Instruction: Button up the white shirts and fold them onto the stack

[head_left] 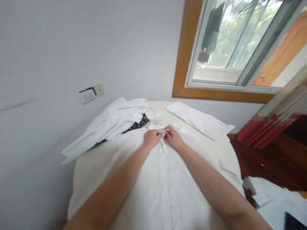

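Note:
A white button-up shirt (pixel 165 188) lies spread flat on the bed, its front placket running toward me. My left hand (pixel 152 138) and my right hand (pixel 173 136) meet at the shirt's collar end, both with fingers pinched on the fabric near the top of the placket. Both forearms stretch out over the shirt.
A heap of white clothes with a black striped piece (pixel 134 126) lies at the back left of the bed (pixel 88 172). A white pillow (pixel 199 120) rests under the wood-framed window (pixel 223 92). A wall socket (pixel 90 94) is on the left; red furniture (pixel 268 153) stands at the right.

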Demonstrator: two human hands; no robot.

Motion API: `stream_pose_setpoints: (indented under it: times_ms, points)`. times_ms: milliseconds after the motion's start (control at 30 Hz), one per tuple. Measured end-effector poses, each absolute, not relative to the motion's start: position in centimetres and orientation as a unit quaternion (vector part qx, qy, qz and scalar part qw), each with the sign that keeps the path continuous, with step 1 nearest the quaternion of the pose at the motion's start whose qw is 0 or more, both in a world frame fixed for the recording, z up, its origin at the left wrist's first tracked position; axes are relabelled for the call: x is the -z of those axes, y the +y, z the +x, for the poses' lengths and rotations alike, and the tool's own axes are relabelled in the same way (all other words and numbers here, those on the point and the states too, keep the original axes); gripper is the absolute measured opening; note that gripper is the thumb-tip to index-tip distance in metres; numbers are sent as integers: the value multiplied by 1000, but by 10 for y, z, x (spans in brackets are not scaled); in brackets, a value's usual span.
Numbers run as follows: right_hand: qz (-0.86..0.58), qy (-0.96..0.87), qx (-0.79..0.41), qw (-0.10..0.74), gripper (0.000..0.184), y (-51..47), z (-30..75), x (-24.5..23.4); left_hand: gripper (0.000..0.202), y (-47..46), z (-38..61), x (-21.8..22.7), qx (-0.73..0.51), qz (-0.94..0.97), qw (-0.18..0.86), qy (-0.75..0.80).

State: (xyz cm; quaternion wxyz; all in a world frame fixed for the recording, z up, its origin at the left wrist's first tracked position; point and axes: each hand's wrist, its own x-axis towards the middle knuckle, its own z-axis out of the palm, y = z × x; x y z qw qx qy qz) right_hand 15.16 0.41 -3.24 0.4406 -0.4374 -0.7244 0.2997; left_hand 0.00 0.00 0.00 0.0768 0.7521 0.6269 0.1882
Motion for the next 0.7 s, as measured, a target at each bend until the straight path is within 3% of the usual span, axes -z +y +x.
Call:
stream_pose_setpoints:
  times_ms: [133, 400, 567, 700]
  points:
    - [-419, -718, -335, 443, 24, 5, 158, 34, 30, 2, -2, -1, -189, 753, 94, 623]
    - [-415, -601, -516, 448, 15, 8, 160, 24, 32, 9, -6, 1, -183, 759, 126, 612]
    - [-475, -599, -478, 432, 4, 5, 154, 21, 32, 7, -5, 0, -179, 761, 129, 610]
    - [-483, -640, -434, 411, 15, 2, 156, 19, 30, 6, -4, -1, -183, 760, 133, 610]
